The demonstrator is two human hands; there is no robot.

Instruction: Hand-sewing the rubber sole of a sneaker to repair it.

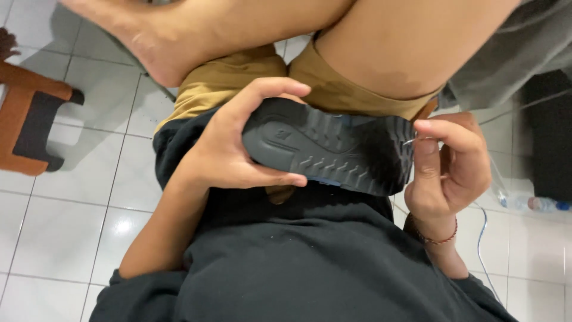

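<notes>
— Floor [89, 197] first, since it fills the most: pale square tiles with dark grout lines. What sits on it?

— At the left edge a low wooden stool [27, 116] with a dark pad, standing well apart from the person. At the right, near the edge, a clear plastic bottle [533, 204] lies on its side, and a thin pale cord [479, 238] trails over the tiles beside the right forearm.

— And the person?

— Seated, in a dark sweatshirt [310, 262] and mustard shorts [220, 80], legs bare and crossed above the lap. That leaves the lap as the working spot; I see no bench.

— Where is the shoe?

— The shoe [333, 149] is held over the lap, just above the sweatshirt, turned sole-up toward the camera. The dark grey tread faces us, with a strip of blue showing along the lower edge. I judge it is turned this way so that the sole's edge is open to the right hand.

— How does each grip stand?

— The left hand [232, 143] wraps the heel end, thumb under and fingers curled over the top, closed on it to steady it. The right hand [447, 167] is at the toe end, thumb and forefinger pressed together on a thin needle [410, 141], its tip touching the toe rim. A red cord bracelet [438, 238] circles that wrist.
</notes>
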